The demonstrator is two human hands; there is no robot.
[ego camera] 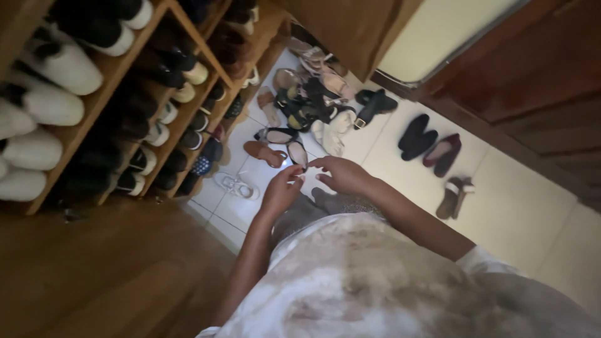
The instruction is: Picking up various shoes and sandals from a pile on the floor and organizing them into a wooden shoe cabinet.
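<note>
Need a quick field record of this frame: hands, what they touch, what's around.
left hand: fingertips raised, meeting the right hand; whether it holds anything cannot be told
right hand: fingers bent toward the left hand
shoe rack: wooden, left side, shelves full of shoes
shoe pile: loose sandals heaped on the tiled floor
dark pairs: set apart to the right of the pile
white sneaker: alone near the rack's foot

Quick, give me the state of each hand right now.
Left hand: fingers curled, tips meeting the right hand; whether it holds anything cannot be told.
Right hand: fingers bent toward the left; contents cannot be told.
</note>
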